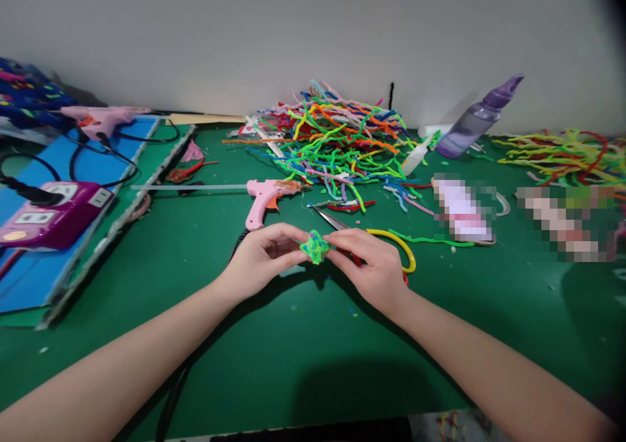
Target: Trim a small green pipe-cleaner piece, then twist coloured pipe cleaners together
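Containers: purple bottle [464, 129] is sitting at back R, tilting R in view, nozzle aiming up & R; contents unclear. Sm. white bottle [413, 160] is resting just L of it, tip pointing up-R; can't tell what it's holding.

Star [314, 248], green w/ blue flecks, is hovering over the table at ctr., btw both hands. L hand [271, 256] is pinching its L side btw thumb & fingertips; R hand [374, 266] is doing same on R side. One pt. is aiming away from the person, one back toward them, others out to the sides; no clear long axis showing.

Table [254, 370] is running green & flat to a grey wall [195, 38]. Scissors [408, 250] are lying partly hidden behind R hand, blade pointing up-L. Pink glue gun [264, 201] is lying beyond L hand, nozzle facing R, long glue stick [195, 187] protruding L. Big heap of pipe cleaners [337, 135], mixed colours, is spreading along the back; 2nd heap [562, 155] is lying far R. Far L: blue board [29, 285] is carrying a purple power strip [83, 214] w/ black plug [36, 193] seated in it; another glue gun [105, 119] is lying farther back.
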`<move>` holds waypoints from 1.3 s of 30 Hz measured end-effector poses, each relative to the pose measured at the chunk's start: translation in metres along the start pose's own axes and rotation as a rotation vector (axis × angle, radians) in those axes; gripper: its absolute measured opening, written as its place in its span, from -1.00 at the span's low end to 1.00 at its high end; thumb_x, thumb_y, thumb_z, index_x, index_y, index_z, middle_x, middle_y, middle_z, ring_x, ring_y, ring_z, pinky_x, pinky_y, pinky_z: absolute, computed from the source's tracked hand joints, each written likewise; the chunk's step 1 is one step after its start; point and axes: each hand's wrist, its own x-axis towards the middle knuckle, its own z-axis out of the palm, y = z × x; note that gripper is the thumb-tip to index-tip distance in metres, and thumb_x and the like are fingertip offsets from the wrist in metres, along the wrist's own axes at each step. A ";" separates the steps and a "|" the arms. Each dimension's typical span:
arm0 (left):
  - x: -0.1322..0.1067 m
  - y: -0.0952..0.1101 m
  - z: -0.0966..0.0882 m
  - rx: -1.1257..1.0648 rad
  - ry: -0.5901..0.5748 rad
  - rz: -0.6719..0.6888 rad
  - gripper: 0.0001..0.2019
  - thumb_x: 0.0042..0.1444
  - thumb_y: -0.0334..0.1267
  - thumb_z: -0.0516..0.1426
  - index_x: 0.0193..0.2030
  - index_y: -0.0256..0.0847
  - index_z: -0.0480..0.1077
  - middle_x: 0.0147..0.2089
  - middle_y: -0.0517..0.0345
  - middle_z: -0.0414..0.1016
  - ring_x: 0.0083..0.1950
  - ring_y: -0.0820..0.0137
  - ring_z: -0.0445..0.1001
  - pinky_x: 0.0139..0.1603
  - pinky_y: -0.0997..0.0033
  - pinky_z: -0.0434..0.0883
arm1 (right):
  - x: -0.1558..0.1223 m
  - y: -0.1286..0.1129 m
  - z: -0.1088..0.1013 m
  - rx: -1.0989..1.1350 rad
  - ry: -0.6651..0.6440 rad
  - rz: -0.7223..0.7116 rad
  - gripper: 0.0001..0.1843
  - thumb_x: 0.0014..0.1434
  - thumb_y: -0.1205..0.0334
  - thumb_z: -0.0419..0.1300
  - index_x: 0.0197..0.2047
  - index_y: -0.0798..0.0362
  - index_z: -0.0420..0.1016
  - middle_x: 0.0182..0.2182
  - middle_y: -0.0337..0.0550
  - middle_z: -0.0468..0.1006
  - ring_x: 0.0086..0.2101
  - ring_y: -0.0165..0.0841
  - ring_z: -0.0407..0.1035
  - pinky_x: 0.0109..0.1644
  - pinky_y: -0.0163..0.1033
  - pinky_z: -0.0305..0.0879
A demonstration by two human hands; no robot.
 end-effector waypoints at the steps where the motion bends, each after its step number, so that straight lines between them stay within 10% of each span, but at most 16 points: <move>1: 0.000 0.000 0.000 -0.014 -0.005 0.014 -0.83 -0.03 -0.38 0.25 -0.26 -0.26 0.40 -0.11 0.05 0.54 -0.15 0.39 0.53 -0.08 0.40 0.46 | 0.000 0.000 0.000 -0.007 -0.004 0.003 -0.81 0.14 0.35 0.19 -0.15 0.10 0.53 -0.23 -0.09 0.57 -0.21 -0.38 0.44 -0.07 -0.27 0.35; 21: -0.004 0.002 0.008 0.470 0.273 0.088 -0.80 -0.02 -0.24 0.22 -0.26 -0.24 0.37 -0.25 0.10 0.52 -0.23 0.39 0.51 -0.11 0.36 0.46 | 0.014 -0.004 -0.017 -0.285 -0.068 0.203 -0.79 0.22 0.23 0.06 -0.16 0.06 0.47 -0.33 -0.17 0.52 -0.39 -0.41 0.37 -0.29 -0.30 0.25; 30: -0.007 0.000 0.004 0.611 0.309 0.104 -0.81 0.04 -0.22 0.16 -0.21 -0.21 0.37 -0.22 0.11 0.50 -0.23 0.41 0.48 -0.09 0.34 0.45 | 0.017 -0.021 -0.067 -0.879 -0.633 0.305 -0.88 0.06 0.19 0.13 -0.40 0.06 0.41 -0.41 -0.07 0.49 -0.38 -0.22 0.41 -0.44 -0.22 0.17; 39: -0.002 -0.003 0.005 0.462 0.314 0.114 -0.84 -0.02 -0.28 0.17 -0.35 -0.21 0.23 -0.20 0.09 0.43 -0.18 0.39 0.48 -0.05 0.28 0.45 | 0.000 0.005 -0.056 -0.758 -0.509 0.482 -0.74 -0.03 0.28 0.10 -0.21 0.11 0.34 -0.25 0.00 0.49 -0.32 -0.19 0.43 -0.37 -0.19 0.27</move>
